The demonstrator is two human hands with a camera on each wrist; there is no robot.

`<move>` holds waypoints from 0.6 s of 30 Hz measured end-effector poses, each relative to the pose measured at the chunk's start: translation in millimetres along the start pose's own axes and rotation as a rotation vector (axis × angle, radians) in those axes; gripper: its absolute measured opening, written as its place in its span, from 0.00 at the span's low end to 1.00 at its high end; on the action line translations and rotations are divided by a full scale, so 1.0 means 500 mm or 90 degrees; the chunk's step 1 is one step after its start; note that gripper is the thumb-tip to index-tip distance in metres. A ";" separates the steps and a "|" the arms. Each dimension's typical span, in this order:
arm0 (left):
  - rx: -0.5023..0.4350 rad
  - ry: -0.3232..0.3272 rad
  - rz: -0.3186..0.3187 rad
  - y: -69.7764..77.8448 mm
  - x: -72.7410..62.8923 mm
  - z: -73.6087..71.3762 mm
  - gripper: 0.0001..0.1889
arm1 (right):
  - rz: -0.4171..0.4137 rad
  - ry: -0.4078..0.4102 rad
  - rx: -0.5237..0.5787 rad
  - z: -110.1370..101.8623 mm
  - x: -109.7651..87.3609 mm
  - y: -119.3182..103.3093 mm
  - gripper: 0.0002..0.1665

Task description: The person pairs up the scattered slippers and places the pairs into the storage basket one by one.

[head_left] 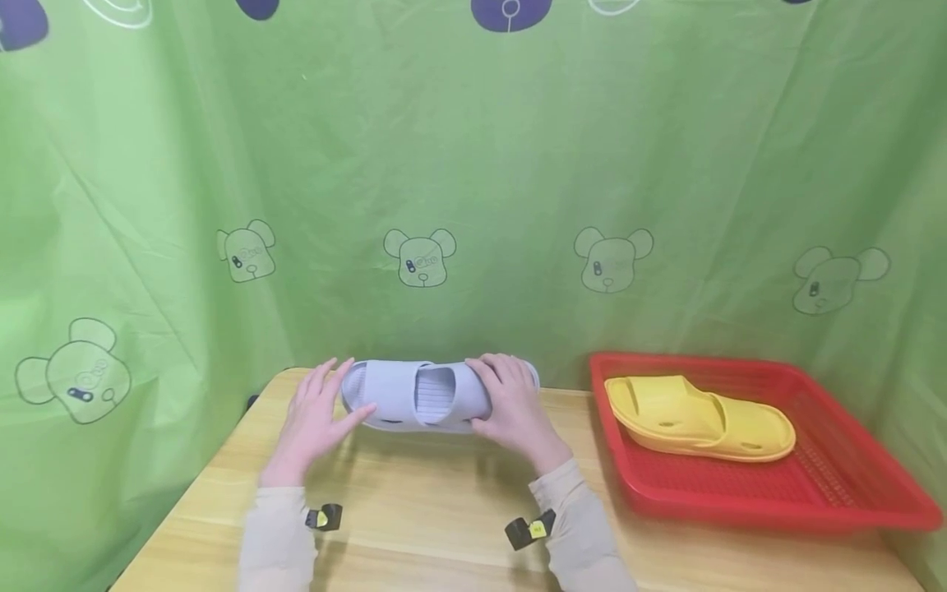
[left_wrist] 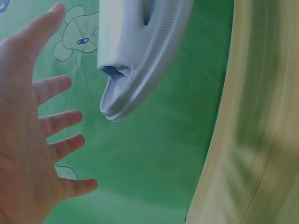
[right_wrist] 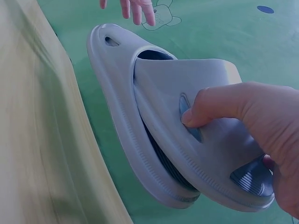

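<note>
A pair of light blue-grey slippers [head_left: 390,393], one tucked into the other, is held up above the wooden table. My right hand [head_left: 518,415] grips the right-hand slipper, its thumb pressed at a side slot in the strap [right_wrist: 161,77]. At the other end my left hand [head_left: 311,423] has its fingers spread. The left wrist view shows a gap between those fingers and the slipper's toe [left_wrist: 124,93]. Part of the right hand's fingers is hidden behind the slipper.
To the right on the table [head_left: 422,518] stands a red plastic basket [head_left: 740,510]. Yellow slippers [head_left: 676,415], fitted together in a similar way, lie in it. A green curtain [head_left: 503,164] with printed bear heads hangs behind the table.
</note>
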State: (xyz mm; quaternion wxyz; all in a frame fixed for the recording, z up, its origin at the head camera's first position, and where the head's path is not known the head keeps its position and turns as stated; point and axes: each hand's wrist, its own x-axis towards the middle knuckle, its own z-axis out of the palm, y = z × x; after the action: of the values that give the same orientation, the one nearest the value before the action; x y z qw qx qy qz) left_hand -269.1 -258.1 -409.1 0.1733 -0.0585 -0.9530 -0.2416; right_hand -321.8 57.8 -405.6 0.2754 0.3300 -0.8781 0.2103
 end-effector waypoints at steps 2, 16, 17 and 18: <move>0.003 0.010 0.008 0.004 0.000 0.003 0.45 | 0.002 -0.003 -0.004 -0.006 -0.001 0.004 0.53; -0.003 0.095 0.071 0.015 -0.001 0.024 0.34 | 0.020 -0.020 -0.015 -0.065 -0.012 0.030 0.53; -0.003 0.096 0.074 0.015 -0.001 0.025 0.34 | 0.022 -0.022 -0.013 -0.070 -0.013 0.032 0.54; -0.003 0.097 0.077 0.015 0.000 0.026 0.33 | 0.025 -0.023 -0.012 -0.075 -0.014 0.034 0.54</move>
State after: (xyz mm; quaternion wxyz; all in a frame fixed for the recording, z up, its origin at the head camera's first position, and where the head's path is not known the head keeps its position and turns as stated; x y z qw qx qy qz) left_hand -271.5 -245.2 -416.3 0.2594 -0.0977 -0.9311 -0.2370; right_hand -316.4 93.4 -384.5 0.2583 0.3139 -0.8912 0.2011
